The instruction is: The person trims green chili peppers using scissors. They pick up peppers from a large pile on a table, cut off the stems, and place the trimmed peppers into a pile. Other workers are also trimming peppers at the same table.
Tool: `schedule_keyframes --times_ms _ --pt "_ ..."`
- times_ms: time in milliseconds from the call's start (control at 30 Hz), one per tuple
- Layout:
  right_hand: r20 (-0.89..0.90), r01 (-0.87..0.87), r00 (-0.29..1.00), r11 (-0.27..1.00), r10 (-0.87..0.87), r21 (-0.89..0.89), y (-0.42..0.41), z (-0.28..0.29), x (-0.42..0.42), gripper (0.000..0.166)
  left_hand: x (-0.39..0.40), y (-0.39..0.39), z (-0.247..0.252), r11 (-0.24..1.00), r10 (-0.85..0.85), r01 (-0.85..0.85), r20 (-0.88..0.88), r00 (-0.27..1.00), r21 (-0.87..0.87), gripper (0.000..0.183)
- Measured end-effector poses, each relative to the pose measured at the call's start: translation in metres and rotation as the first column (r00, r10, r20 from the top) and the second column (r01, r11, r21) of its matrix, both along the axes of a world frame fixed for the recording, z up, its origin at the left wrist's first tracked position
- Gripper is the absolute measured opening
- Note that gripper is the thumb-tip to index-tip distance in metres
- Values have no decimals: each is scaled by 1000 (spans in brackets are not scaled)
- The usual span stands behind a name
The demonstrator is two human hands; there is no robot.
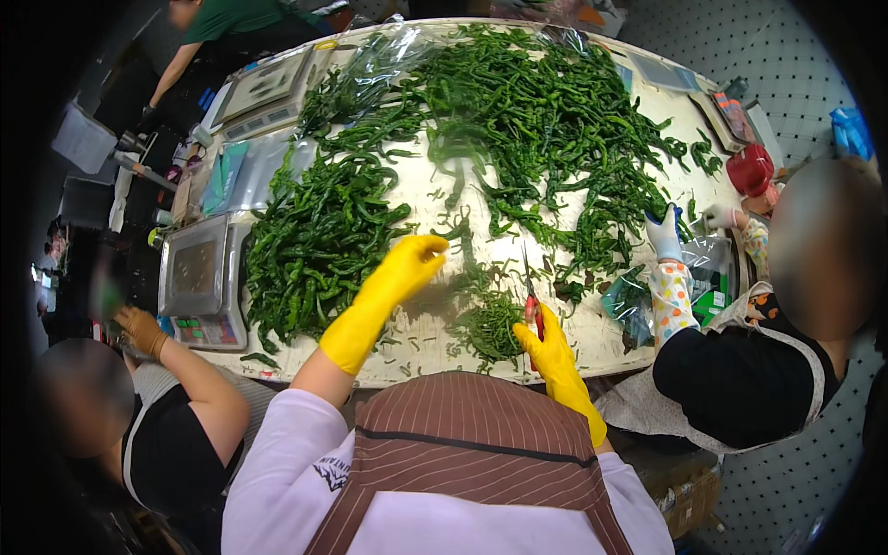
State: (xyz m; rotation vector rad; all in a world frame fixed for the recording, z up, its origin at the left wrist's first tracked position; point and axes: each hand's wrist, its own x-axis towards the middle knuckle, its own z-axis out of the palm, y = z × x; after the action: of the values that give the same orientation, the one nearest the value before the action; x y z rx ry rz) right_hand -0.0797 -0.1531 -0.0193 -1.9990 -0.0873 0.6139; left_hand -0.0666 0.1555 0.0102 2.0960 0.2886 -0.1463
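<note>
My left hand (414, 262), in a yellow rubber glove, hovers over the middle of the white table with its fingers curled; whether anything small is between them cannot be told. My right hand (544, 338), gloved the same way, grips red-handled scissors (532, 312), whose narrow blades point away from me. Just left of the scissors lies a small heap of cut green stems (494, 326). A pile of long green peppers (319, 243) lies to the left of my left hand. The larger pile of green peppers (548, 111) spreads over the far and right parts of the table.
A digital scale (201, 281) stands at the left edge, another scale (267, 90) farther back. Clear plastic bags (395, 52) lie at the far side. A co-worker's gloved hand (666, 232) touches peppers at right; another co-worker's brown-gloved hand (141, 331) is at left.
</note>
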Motion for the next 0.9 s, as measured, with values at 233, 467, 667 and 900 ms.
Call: schedule_keyframes --times_ms 233,467,667,900 --pt "-101 9 995 996 -17 -84 -1 19 6 77 67 -51 -46 893 102 -14 -173 980 450 76" --pt "-89 29 995 996 -36 -81 4 25 10 77 66 -55 -53 952 47 -20 -83 995 305 43" --pt "-83 36 996 998 -41 -57 -3 4 13 79 129 20 -74 916 257 -313 235 938 249 39" --pt "-116 71 990 996 -77 -61 -4 3 19 78 187 51 -79 764 -355 355 -108 929 539 49"
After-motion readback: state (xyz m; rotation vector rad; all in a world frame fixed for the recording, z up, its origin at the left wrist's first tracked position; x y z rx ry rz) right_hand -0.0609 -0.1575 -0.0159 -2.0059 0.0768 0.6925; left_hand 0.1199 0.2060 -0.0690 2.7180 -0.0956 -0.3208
